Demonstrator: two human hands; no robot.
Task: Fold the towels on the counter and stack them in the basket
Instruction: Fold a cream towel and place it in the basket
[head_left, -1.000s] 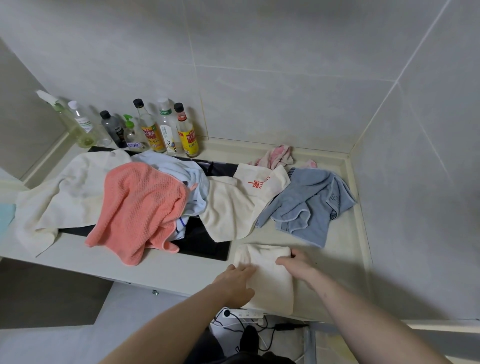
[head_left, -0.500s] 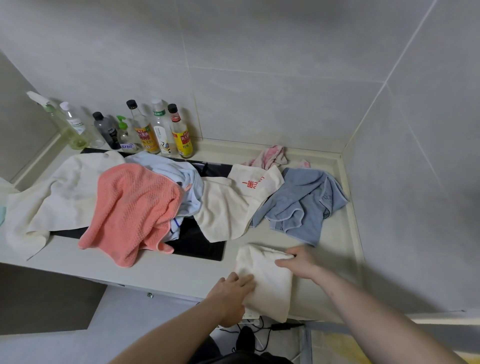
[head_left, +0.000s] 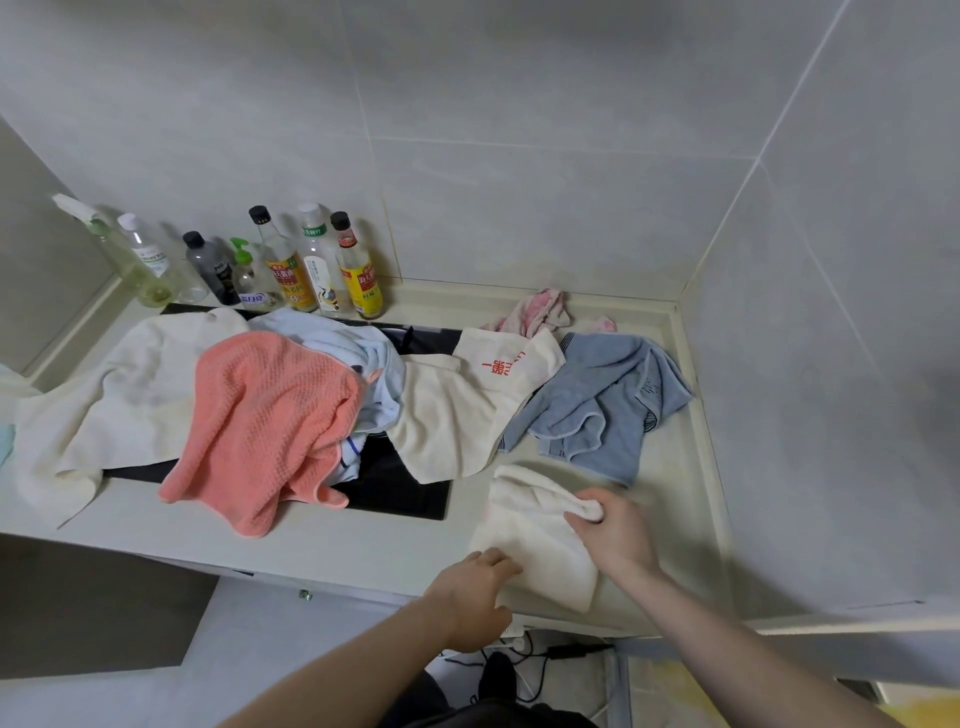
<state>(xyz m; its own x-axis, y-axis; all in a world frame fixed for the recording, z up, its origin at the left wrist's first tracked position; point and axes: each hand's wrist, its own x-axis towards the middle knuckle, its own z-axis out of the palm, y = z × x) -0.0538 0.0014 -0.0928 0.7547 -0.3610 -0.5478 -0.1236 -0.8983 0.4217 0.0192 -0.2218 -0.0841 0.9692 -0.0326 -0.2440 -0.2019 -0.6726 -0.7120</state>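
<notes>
Right hand (head_left: 615, 530) pinches cream towel's (head_left: 524, 525) far edge.

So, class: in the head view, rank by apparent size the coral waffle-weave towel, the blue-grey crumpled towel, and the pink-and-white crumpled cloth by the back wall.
1. Coral waffle-weave towel, largest.
2. Blue-grey crumpled towel.
3. Pink-and-white crumpled cloth, smallest, though it lies farthest away and partly hidden, so its true size is uncertain.

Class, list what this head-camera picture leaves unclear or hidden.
- Basket: not in the head view.
- Right hand: motion-blurred where it grips the white towel.
- Bottle labels: print too small to read.
- Cooktop: mostly covered by towels.
- Teal cloth: cut off by the left edge.
</notes>
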